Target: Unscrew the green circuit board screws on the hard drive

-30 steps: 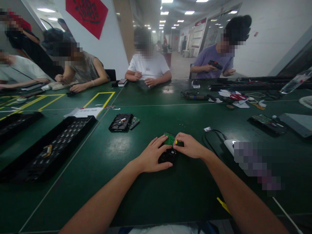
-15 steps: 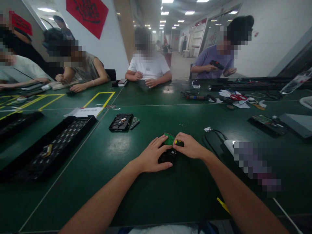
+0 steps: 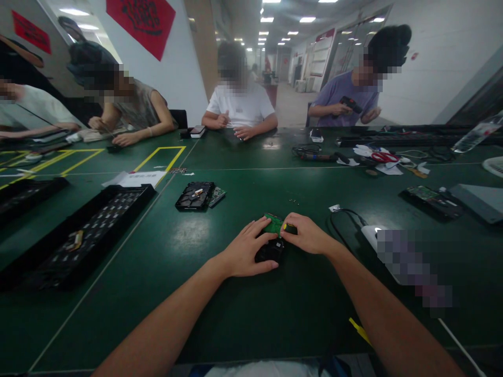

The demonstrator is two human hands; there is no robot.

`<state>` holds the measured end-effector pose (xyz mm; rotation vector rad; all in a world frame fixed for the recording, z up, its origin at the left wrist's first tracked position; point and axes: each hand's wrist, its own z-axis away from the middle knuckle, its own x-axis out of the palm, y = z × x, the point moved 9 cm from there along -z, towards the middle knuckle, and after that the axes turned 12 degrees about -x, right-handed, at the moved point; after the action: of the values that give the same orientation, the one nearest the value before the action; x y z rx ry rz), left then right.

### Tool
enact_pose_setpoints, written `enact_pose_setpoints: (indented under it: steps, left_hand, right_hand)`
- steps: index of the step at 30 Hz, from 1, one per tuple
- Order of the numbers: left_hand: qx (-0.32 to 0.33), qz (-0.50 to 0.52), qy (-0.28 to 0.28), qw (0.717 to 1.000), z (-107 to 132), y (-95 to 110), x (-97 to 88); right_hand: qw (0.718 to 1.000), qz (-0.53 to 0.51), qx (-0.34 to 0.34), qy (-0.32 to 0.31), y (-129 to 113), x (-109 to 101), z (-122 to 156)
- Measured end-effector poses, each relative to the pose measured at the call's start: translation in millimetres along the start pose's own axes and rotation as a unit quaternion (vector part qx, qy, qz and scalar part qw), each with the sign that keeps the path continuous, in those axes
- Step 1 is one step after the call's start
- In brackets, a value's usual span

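A small black hard drive (image 3: 270, 252) with a green circuit board (image 3: 273, 224) on top lies on the green table (image 3: 243, 314) in front of me. My left hand (image 3: 245, 250) wraps around its left side and holds it down. My right hand (image 3: 308, 235) is closed on a small tool with a black and yellow handle (image 3: 290, 228), its tip at the board.
A second opened drive (image 3: 195, 196) with a loose board lies farther back. Long black trays (image 3: 76, 235) stand at the left. A black cable (image 3: 348, 217) and a white device lie at the right. Several people sit along the far edge.
My hands stay on the drive and tool almost unmoved. The people across the table shift slightly.
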<state>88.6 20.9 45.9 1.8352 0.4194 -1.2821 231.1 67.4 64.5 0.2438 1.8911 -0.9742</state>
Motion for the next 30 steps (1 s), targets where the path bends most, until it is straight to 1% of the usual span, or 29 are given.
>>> enact_pose_setpoints:
  steps: [8,10,12,17,21,23,26,28,30]
  left_hand:
    - [0.005,0.008,-0.005,1.000,0,0,-0.3]
    - [0.006,0.009,-0.007,1.000,1,0,-0.1]
    - [0.006,0.009,-0.007,1.000,1,-1,-0.2]
    - [0.006,0.005,0.003,1.000,0,-3,0.3]
    - [-0.020,-0.015,0.026,0.999,-4,-4,2.1]
    - [-0.037,-0.026,0.041,0.998,-8,-4,3.0]
    - [-0.055,-0.035,0.056,0.996,-14,-6,4.7]
    - [-0.059,-0.037,0.062,0.996,-19,-7,5.7]
    - [-0.065,-0.043,0.071,0.994,-26,-10,6.1]
  right_hand:
    - [1.000,0.006,-0.007,0.000,2,2,0]
    - [1.000,0.000,-0.008,0.002,1,1,1]
    - [1.000,-0.006,0.001,0.019,3,-5,2]
    - [0.991,0.003,0.037,0.126,16,-33,7]
    - [0.977,0.036,0.048,0.203,22,-53,12]
    - [0.969,0.057,0.040,0.236,18,-62,15]
    - [0.951,0.096,0.015,0.293,6,-76,21]
    - [0.933,0.131,-0.001,0.335,-3,-85,26]
    - [0.912,0.165,-0.002,0.375,-9,-92,32]
